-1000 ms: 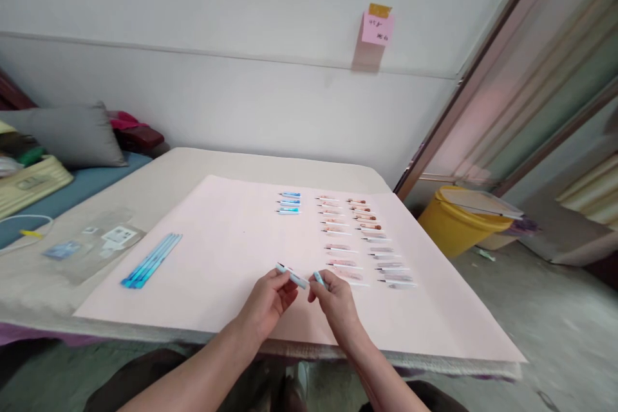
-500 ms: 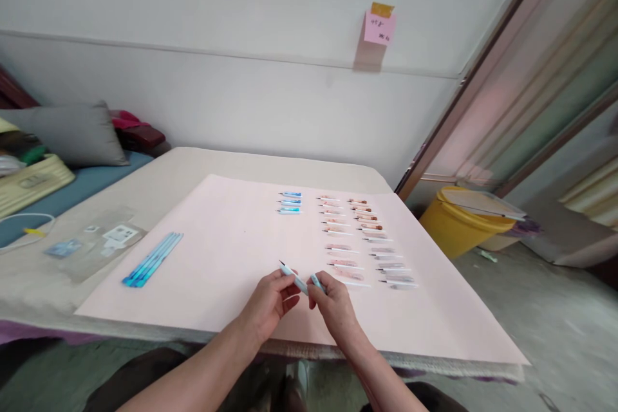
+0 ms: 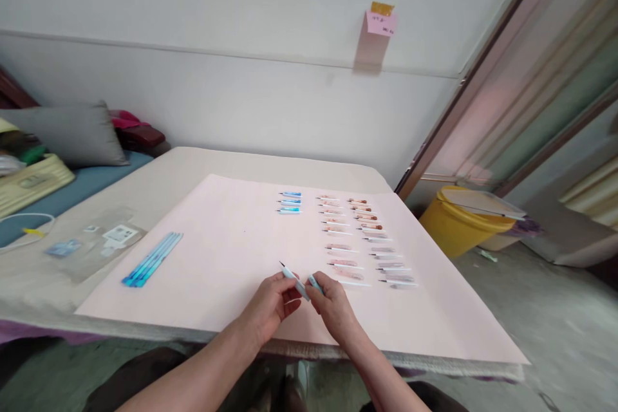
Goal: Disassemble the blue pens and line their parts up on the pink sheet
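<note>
Between the fingers of my left hand (image 3: 271, 302) is a slim white pen (image 3: 292, 274), its dark pointed tip aimed up and to the left. My right hand (image 3: 333, 304) pinches a short light-blue piece (image 3: 315, 283) that looks like a pen cap. The pen's lower end is close to the right fingertips; whether they touch it I cannot tell. Further back on the pink sheet (image 3: 232, 238) lie short blue pens (image 3: 290, 202), dark tips to the left. Several long blue pens (image 3: 153, 260) lie side by side on the sheet's left part.
Right of the blue ones are a column of pale pink pens (image 3: 341, 247) and another of brown and greyish pens (image 3: 371, 226). A clear plastic bag (image 3: 91, 251) lies on the table at left. A yellow bin (image 3: 441, 222) stands beyond the right edge.
The right hand has shifted slightly left, bringing its light-blue piece a little nearer the pen. The left hand has barely moved. The pink note on the wall has lifted at its bottom.
</note>
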`<move>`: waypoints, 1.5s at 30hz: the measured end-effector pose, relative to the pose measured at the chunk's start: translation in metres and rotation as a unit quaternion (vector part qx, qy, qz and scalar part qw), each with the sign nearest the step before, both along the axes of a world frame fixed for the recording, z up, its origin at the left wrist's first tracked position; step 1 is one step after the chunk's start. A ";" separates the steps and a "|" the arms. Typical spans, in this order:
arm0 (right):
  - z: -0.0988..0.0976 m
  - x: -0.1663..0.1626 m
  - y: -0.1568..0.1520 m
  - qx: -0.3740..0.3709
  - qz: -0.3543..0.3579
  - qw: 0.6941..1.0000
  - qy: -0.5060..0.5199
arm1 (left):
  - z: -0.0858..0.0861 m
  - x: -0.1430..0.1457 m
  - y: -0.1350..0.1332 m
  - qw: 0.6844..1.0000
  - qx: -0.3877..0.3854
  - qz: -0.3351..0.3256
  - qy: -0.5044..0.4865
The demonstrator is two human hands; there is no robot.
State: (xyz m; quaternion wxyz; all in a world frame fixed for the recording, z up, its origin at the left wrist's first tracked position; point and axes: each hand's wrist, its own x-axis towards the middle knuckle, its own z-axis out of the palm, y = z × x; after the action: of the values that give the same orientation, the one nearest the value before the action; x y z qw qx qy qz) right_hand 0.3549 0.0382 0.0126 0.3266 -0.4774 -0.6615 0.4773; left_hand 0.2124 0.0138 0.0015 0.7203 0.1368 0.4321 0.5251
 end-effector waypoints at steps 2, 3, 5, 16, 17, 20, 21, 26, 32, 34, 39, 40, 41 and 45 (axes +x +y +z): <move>0.000 -0.001 -0.001 -0.012 0.011 1.000 0.009 | -0.001 0.000 0.001 1.000 0.001 0.013 0.003; -0.001 -0.001 -0.001 -0.018 0.016 1.000 0.011 | -0.001 0.000 0.001 1.000 0.001 0.022 0.005; -0.003 -0.001 0.000 -0.028 0.012 0.999 0.020 | -0.001 -0.001 0.002 0.999 -0.002 0.039 0.014; -0.013 -0.007 0.000 -0.220 -0.071 0.953 0.197 | -0.001 0.017 -0.010 0.995 -0.021 -0.059 0.083; -0.013 -0.008 -0.002 -0.220 -0.056 0.949 0.217 | -0.003 0.019 -0.011 0.994 -0.023 -0.059 0.093; -0.015 -0.010 -0.007 -0.236 -0.012 0.937 0.256 | -0.009 0.021 -0.012 0.991 -0.023 -0.055 0.117; -0.015 -0.010 -0.008 -0.244 -0.002 0.934 0.262 | -0.010 0.021 -0.012 0.991 -0.019 -0.056 0.121; -0.017 -0.007 -0.008 -0.279 0.025 0.920 0.275 | -0.010 0.021 -0.014 0.987 -0.004 -0.067 0.146; -0.021 -0.005 -0.005 -0.328 0.028 0.893 0.306 | -0.005 0.021 -0.016 0.983 0.016 -0.079 0.165; -0.022 -0.006 -0.004 -0.341 0.032 0.887 0.309 | -0.006 0.022 -0.016 0.983 0.015 -0.075 0.167; -0.023 -0.009 -0.006 -0.324 0.029 0.893 0.309 | -0.013 0.025 -0.014 0.986 -0.012 -0.057 0.155; -0.022 -0.009 -0.006 -0.313 0.028 0.899 0.304 | -0.014 0.026 -0.014 0.987 -0.016 -0.051 0.151; -0.021 -0.009 -0.007 -0.299 0.026 0.906 0.299 | -0.015 0.026 -0.013 0.988 -0.017 -0.043 0.146; -0.017 -0.007 -0.006 -0.269 -0.002 0.915 0.300 | -0.015 0.021 -0.006 0.994 -0.009 0.002 0.107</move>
State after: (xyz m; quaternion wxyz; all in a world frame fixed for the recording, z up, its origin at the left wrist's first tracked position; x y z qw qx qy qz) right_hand 0.3476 0.0320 -0.0041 0.3701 -0.3824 -0.3784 0.7574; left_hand 0.2334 0.0079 -0.0131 0.6701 0.1851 0.5119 0.5046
